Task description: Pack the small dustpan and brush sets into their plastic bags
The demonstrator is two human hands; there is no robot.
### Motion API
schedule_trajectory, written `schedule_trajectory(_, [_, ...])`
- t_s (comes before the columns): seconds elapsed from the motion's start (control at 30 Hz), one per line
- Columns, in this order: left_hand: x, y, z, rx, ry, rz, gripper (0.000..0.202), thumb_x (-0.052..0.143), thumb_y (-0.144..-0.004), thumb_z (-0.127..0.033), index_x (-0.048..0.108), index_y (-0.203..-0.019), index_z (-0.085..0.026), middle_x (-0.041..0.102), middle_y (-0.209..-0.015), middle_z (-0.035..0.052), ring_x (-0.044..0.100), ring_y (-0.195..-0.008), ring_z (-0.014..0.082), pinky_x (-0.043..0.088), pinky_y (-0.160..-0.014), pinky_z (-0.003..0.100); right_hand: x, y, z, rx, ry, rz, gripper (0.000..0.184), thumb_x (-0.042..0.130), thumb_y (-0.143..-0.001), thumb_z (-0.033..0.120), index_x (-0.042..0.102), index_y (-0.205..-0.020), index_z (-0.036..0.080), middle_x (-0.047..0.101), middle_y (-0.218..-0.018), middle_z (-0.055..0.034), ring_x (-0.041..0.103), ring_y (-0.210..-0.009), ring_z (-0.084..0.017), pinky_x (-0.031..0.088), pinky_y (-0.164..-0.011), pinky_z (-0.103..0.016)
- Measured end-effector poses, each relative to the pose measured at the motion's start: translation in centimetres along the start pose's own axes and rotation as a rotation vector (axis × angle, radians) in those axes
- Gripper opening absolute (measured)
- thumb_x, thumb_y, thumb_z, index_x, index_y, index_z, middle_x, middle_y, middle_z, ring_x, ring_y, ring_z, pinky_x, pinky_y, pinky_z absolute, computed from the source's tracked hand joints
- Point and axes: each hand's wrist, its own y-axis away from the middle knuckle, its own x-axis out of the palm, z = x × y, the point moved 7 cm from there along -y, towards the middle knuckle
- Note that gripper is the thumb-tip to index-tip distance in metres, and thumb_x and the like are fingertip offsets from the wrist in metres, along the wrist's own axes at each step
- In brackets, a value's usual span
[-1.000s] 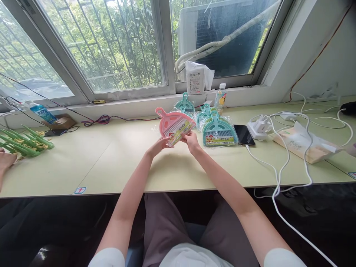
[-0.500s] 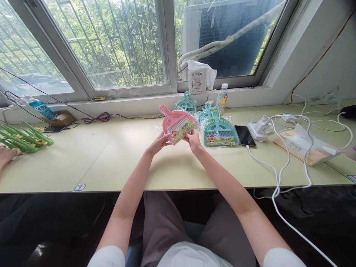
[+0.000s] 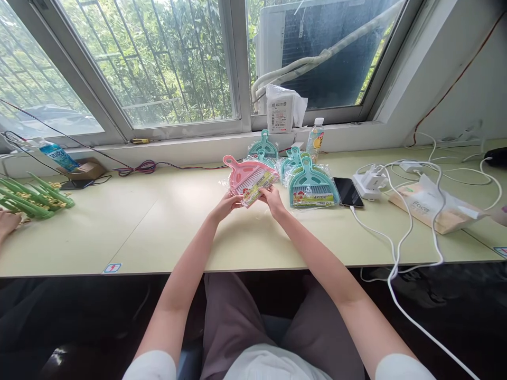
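Note:
A pink mini dustpan-and-brush set [image 3: 247,178] in a clear plastic bag is held above the pale table [image 3: 158,232]. My left hand [image 3: 225,203] pinches the bag's lower left edge and my right hand [image 3: 272,199] pinches its lower right edge by the yellow label. Both hands are closed on it. Just right of them lies a teal set [image 3: 312,186] in its bag, with more teal sets [image 3: 264,149] behind, near the window sill.
A black phone [image 3: 347,191], a white charger [image 3: 371,181] with cables, a tissue pack [image 3: 430,202], a small bottle [image 3: 315,139] and a white packet [image 3: 281,108] lie to the right. Green sticks [image 3: 31,196] and another person's hand [image 3: 8,221] are at the far left.
The pink set has tilted and shifted slightly in my hands and sits a little lower than half a second ago. Both hands keep their hold.

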Motion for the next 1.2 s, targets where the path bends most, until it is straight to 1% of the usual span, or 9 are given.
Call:
schedule_trajectory(0.17, [-0.2,0.1,-0.3,0.010,-0.031,-0.025,0.038,0.071,-0.073,-0.030,0.063,-0.107,-0.014,0.071,-0.103,0.0084,0.067,-0.087,0.0182,0.055,-0.083,0.034,0.7,0.2,0.5,-0.011,0.015,0.153,0.026,0.069,-0.074,0.018,0.058,-0.097,0.020,0.071,-0.097,-0.0032,0.069,-0.081,-0.016,0.060,-0.084,-0.038])
schedule_trajectory(0.23, [-0.1,0.3,-0.5,0.008,-0.043,-0.025,0.039,0.071,-0.073,-0.030,0.063,-0.107,-0.014,0.071,-0.102,0.0084,0.067,-0.087,0.0181,0.054,-0.082,0.034,0.8,0.2,0.6,-0.018,0.024,0.185,0.031,0.071,-0.071,0.016,0.057,-0.099,0.020,0.071,-0.098,-0.0032,0.069,-0.084,-0.017,0.060,-0.085,-0.039])
schedule_trajectory(0.43, [0.7,0.5,-0.8,-0.019,-0.042,-0.010,0.052,0.072,-0.072,-0.032,0.059,-0.119,-0.016,0.069,-0.111,0.0100,0.066,-0.098,0.0229,0.053,-0.086,0.036,0.1,-0.2,-0.3,-0.015,0.016,0.076,0.021,0.071,-0.073,0.016,0.058,-0.090,0.018,0.069,-0.091,-0.0041,0.069,-0.082,-0.017,0.059,-0.087,-0.040])
schedule_trajectory(0.53, [0.6,0.5,-0.7,-0.019,-0.040,-0.025,0.054,0.072,-0.070,-0.031,0.058,-0.121,-0.016,0.069,-0.111,0.0102,0.067,-0.096,0.0224,0.054,-0.085,0.035,0.1,-0.3,-0.6,-0.018,0.013,0.064,0.020,0.071,-0.074,0.016,0.058,-0.089,0.018,0.069,-0.092,-0.0039,0.069,-0.082,-0.016,0.060,-0.086,-0.040])
schedule_trajectory(0.67, [0.2,0.2,-0.3,-0.011,-0.022,-0.031,0.055,0.072,-0.070,-0.029,0.057,-0.122,-0.017,0.069,-0.110,0.0096,0.068,-0.093,0.0215,0.054,-0.086,0.037,0.1,-0.4,-0.6,-0.022,0.010,0.068,0.022,0.072,-0.073,0.017,0.057,-0.090,0.018,0.070,-0.092,-0.0034,0.069,-0.081,-0.016,0.060,-0.085,-0.038])
schedule_trajectory(0.83, [0.2,0.1,-0.2,-0.003,0.009,-0.014,0.059,0.070,-0.070,-0.025,0.052,-0.126,-0.018,0.068,-0.114,0.0105,0.069,-0.094,0.0231,0.053,-0.090,0.042,0.2,-0.3,-0.7,0.006,-0.016,0.077,0.022,0.069,-0.074,0.011,0.058,-0.091,0.018,0.071,-0.091,-0.0027,0.069,-0.078,-0.015,0.061,-0.084,-0.037])
schedule_trajectory(1.0, [0.3,0.2,-0.4,-0.015,0.025,0.009,0.070,0.067,-0.072,-0.022,0.040,-0.137,-0.022,0.067,-0.118,0.0104,0.071,-0.088,0.0242,0.054,-0.090,0.049,0.4,-0.3,-0.7,0.042,-0.036,0.074,0.017,0.066,-0.076,0.007,0.059,-0.088,0.017,0.072,-0.087,-0.0021,0.070,-0.076,-0.015,0.061,-0.084,-0.037])
schedule_trajectory(1.13, [0.0,0.3,-0.9,0.026,0.037,0.009,0.076,0.061,-0.075,-0.020,0.032,-0.144,-0.028,0.061,-0.129,0.0090,0.069,-0.096,0.0252,0.056,-0.088,0.051,0.0,-0.6,-0.6,0.151,-0.003,0.094,0.006,0.063,-0.082,0.010,0.062,-0.085,0.015,0.073,-0.080,-0.0038,0.071,-0.072,-0.015,0.060,-0.086,-0.035])
schedule_trajectory(1.2, [-0.2,0.3,-1.3,0.057,0.036,0.011,0.076,0.058,-0.075,-0.020,0.030,-0.146,-0.030,0.057,-0.135,0.0085,0.067,-0.101,0.0259,0.057,-0.087,0.052,-0.3,-0.7,-0.1,0.165,0.001,0.102,0.003,0.060,-0.086,0.013,0.063,-0.087,0.015,0.073,-0.077,-0.0040,0.072,-0.071,-0.015,0.060,-0.086,-0.034])
